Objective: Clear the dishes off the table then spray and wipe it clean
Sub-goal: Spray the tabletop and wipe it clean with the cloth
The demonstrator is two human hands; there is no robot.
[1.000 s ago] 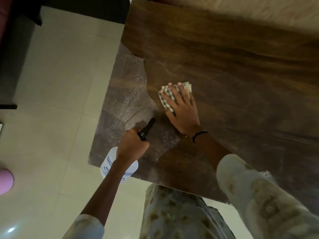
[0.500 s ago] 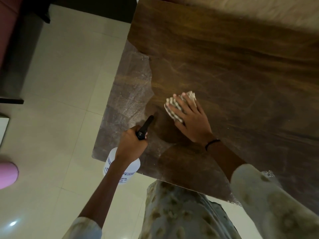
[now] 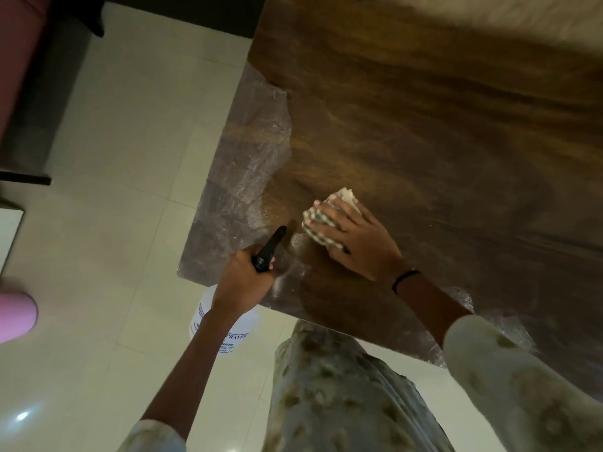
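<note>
A dark wooden table (image 3: pixel 424 125) fills the upper right of the head view; its left strip and near edge look dull and streaky with spray. My right hand (image 3: pixel 359 243) lies flat with straight fingers on a checked cloth (image 3: pixel 346 199), pressing it to the tabletop near the table's left side. My left hand (image 3: pixel 241 282) grips the neck of a white spray bottle (image 3: pixel 238 327), whose black nozzle (image 3: pixel 270 246) points over the table's near left corner toward the cloth. The bottle's body hangs below the table edge, partly hidden by my forearm.
Pale floor tiles (image 3: pixel 130 158) lie to the left of the table. A dark piece of furniture (image 3: pixel 26 125) stands at the far left, and a pink object (image 3: pixel 14 318) sits at the left edge. My patterned clothing (image 3: pixel 342 386) is right against the table's near edge.
My right hand has slid the cloth a short way across the tabletop, toward me and to the right, leaving a darker wiped patch. My left hand keeps its grip on the bottle at the corner.
</note>
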